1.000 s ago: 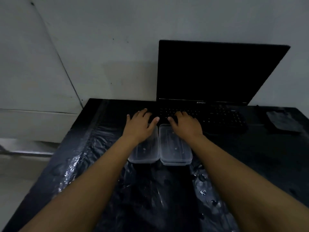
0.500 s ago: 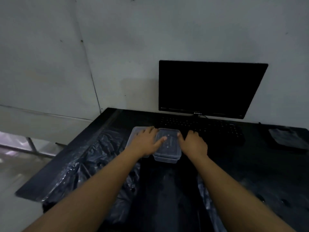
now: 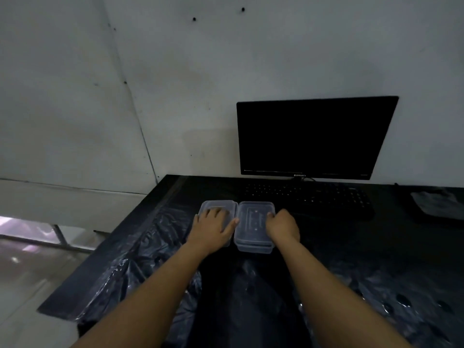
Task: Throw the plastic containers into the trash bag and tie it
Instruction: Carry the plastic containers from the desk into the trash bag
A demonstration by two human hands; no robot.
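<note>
Two clear plastic containers stand side by side on the black table, in front of the keyboard. My left hand point(image 3: 212, 229) rests on top of the left container point(image 3: 218, 205) with its fingers spread and the thumb reaching toward the right container point(image 3: 253, 222). My right hand point(image 3: 282, 226) grips that container's right edge with curled fingers. The right one looks like a stack of two. A black trash bag point(image 3: 140, 267) lies crumpled and glossy over the table under and between my forearms; its opening is not discernible.
A dark monitor point(image 3: 313, 136) and a black keyboard point(image 3: 306, 197) stand behind the containers against the grey wall. A dark flat object point(image 3: 437, 200) lies at the far right. The table's left edge point(image 3: 100, 252) drops to the floor.
My head has pulled back and tilted up, so more wall shows. My hands have slid from the containers' far ends onto the left one's top and the right one's side.
</note>
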